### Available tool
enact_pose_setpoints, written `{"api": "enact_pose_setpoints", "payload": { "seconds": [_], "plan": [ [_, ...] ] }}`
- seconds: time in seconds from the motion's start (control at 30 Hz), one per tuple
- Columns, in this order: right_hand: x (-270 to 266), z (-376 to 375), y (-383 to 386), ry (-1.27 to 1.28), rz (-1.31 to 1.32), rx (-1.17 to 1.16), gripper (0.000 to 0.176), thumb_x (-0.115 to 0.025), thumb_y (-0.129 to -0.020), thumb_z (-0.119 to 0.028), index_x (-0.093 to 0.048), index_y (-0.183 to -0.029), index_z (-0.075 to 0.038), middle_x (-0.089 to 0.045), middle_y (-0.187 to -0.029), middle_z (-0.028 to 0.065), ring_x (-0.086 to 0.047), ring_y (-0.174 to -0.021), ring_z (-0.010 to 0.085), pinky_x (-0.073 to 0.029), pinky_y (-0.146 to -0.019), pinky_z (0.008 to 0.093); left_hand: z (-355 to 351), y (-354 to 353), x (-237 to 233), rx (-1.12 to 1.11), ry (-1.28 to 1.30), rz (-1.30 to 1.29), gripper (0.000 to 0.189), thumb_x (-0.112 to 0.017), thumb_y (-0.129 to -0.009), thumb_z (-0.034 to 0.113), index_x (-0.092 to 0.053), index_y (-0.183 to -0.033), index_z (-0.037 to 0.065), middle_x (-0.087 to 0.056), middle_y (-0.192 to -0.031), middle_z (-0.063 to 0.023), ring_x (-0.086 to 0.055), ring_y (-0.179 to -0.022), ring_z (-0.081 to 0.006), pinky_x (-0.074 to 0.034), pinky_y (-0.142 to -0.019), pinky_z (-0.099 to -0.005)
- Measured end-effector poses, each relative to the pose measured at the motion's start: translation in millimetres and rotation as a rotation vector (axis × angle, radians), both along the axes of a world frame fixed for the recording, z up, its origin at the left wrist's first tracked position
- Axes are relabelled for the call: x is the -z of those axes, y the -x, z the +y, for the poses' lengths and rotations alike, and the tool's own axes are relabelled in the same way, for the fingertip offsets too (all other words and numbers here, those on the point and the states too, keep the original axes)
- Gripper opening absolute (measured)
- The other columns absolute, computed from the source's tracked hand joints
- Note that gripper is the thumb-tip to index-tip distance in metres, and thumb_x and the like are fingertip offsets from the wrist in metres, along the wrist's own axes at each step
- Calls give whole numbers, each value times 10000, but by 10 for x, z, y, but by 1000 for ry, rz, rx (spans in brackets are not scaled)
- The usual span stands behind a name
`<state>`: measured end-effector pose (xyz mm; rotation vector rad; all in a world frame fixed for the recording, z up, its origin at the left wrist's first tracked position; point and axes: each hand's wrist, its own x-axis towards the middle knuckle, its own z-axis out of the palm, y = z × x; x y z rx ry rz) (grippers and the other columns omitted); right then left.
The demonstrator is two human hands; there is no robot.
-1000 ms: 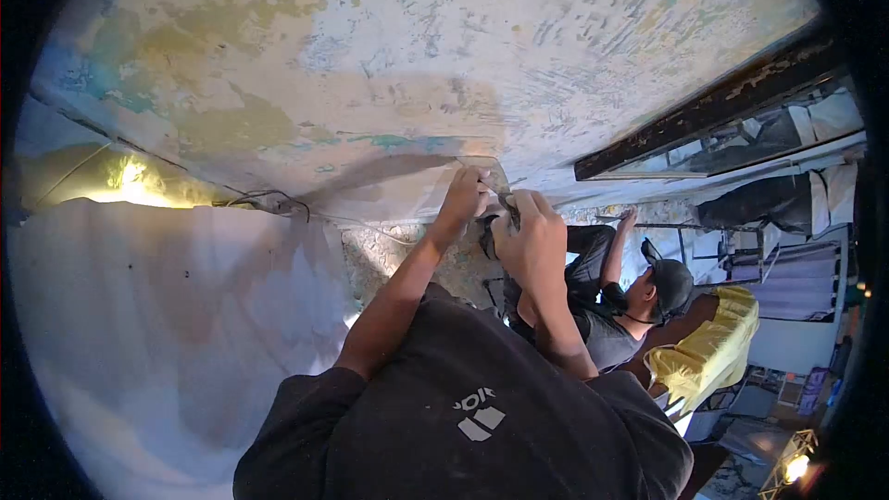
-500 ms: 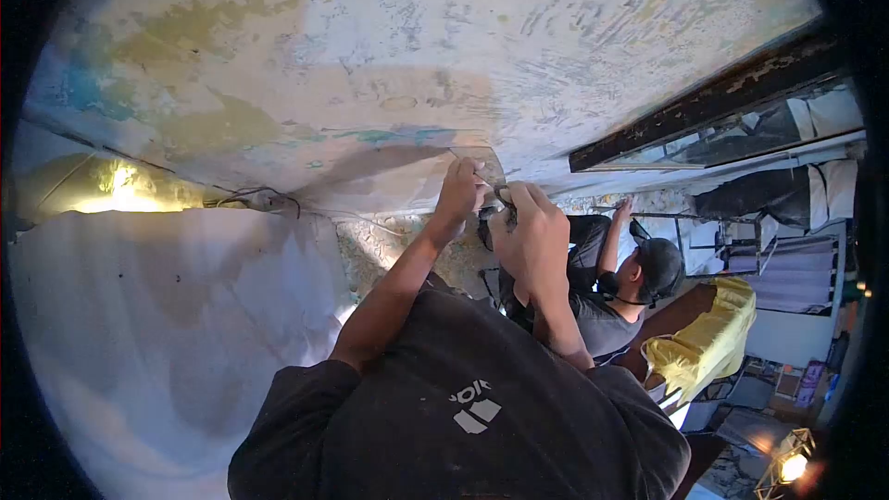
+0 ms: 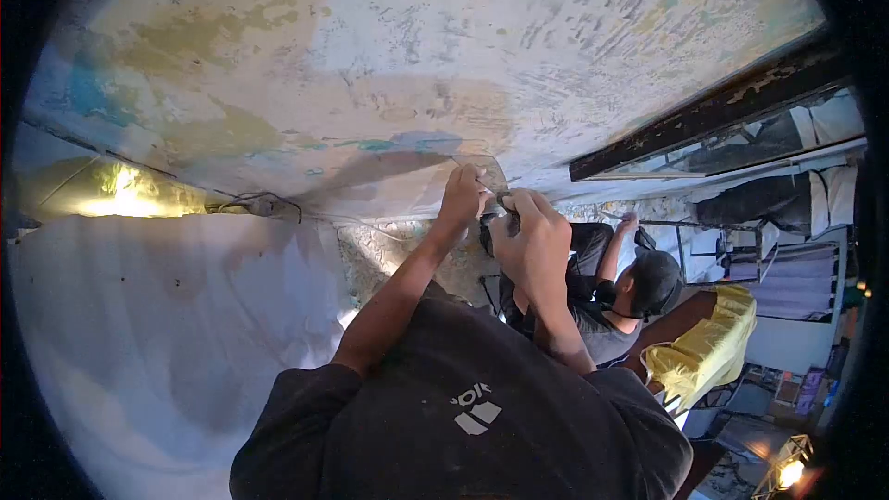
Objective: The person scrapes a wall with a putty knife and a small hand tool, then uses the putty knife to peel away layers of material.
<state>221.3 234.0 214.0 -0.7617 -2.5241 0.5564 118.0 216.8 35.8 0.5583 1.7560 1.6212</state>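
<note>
My right hand (image 3: pixel 535 245) is closed, fingers curled round the dark end of what looks like a flat, thin-bladed scraper (image 3: pixel 493 167). The blade points up toward the wall, its colour blending with the plaster. Beside it on the left, my left hand (image 3: pixel 461 196) is closed in a pinch against the blade, with a thin light sliver showing at its fingertips; what exactly it grips is hard to make out. Both hands are close together in front of my chest, near the patchy wall (image 3: pixel 407 37). Whether the blade touches the wall cannot be told.
A co-worker in a dark cap (image 3: pixel 653 280) crouches just right of my hands, one hand raised. A dark-framed window (image 3: pixel 713 111) is at upper right. A white sheet (image 3: pixel 176 315) covers something on the left, near a bright lamp (image 3: pixel 125 190). A yellow cloth (image 3: pixel 694 347) lies at right.
My hands and the scraper stay in nearly the same place, with the fingers shifting slightly. The co-worker's head and raised hand have moved a little.
</note>
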Motion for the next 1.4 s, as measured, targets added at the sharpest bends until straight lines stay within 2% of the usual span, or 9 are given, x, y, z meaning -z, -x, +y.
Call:
{"api": "enact_pose_setpoints", "payload": {
  "seconds": [0.23, 0.43, 0.5, 0.73, 0.8, 0.93, 1.1, 1.2, 1.4],
  "plan": [
    [-110, -48, -49, 0, 24, -11, 165, -601, -682, -37, -631, -832, 23, -645, -820, 195, -628, -707, 378, -508, -640, 401, -35, -25, -318, -101, -83, -294, 295, -583, -780, -52, -509, -1064, -22, -483, -1037, -165, -564, -856, -241, -492, -693, -349],
    [-35, -16, -100, -9, 17, -11, 179, -599, -698, -53, -633, -856, 25, -647, -845, 204, -627, -723, 382, -503, -659, 425, -117, -89, -443, -44, 47, 253, 276, -505, -796, -2, -516, -1071, 15, -477, -1023, -171, -508, -942, -292, -462, -785, -397],
    [-58, -36, -128, -11, -4, -10, 181, -595, -700, -52, -635, -859, 25, -648, -845, 205, -627, -720, 383, -503, -660, 423, -93, -46, -508, -51, -16, -186, 299, -516, -772, -13, -519, -1070, 16, -475, -1036, -193, -509, -919, -323, -443, -822, -408],
    [-53, -36, -125, -11, -17, -17, 168, -599, -704, -60, -638, -844, 24, -650, -847, 203, -625, -730, 385, -503, -668, 422, -47, -7, -300, -55, -5, -17, 294, -538, -775, -1, -518, -1068, -4, -495, -1079, -178, -525, -950, -301, -457, -795, -400],
    [-45, -26, -120, -11, -31, -17, 166, -600, -702, -62, -640, -840, 22, -649, -840, 203, -625, -728, 385, -502, -667, 422, -81, -11, -534, -194, -96, -552, 313, -588, -746, -18, -526, -1054, -9, -516, -1068, -178, -534, -969, -310, -452, -793, -413],
    [-102, -57, -70, -22, -5, 0, 159, -607, -697, -66, -640, -829, 15, -643, -810, 203, -624, -719, 384, -498, -659, 421, -38, -14, -398, -219, -125, -602, 306, -591, -730, -26, -530, -1029, -9, -519, -1045, -186, -534, -931, -312, -448, -781, -403],
    [-76, -37, -55, -24, 0, 5, 149, -614, -696, -73, -634, -815, 13, -637, -796, 200, -617, -700, 389, -492, -638, 426, -8, -43, -62, -88, -79, 335, 289, -594, -728, -24, -519, -1007, -2, -515, -1019, -186, -531, -912, -309, -452, -774, -385],
    [-105, -49, -90, -39, -3, 2, 139, -613, -695, -74, -630, -801, 14, -634, -792, 201, -613, -690, 393, -491, -628, 427, 37, 29, -144, -70, 19, -134, 312, -612, -710, -43, -515, -1005, -9, -519, -1000, -198, -535, -912, -332, -453, -780, -408],
    [-147, -52, -59, -25, -11, 12, 144, -609, -693, -63, -635, -809, 18, -638, -799, 202, -616, -691, 389, -494, -624, 422, 90, -31, 96, -134, -73, 147, 300, -575, -733, -57, -506, -1023, -20, -515, -989, -205, -537, -884, -315, -454, -758, -399]
  ]
}}
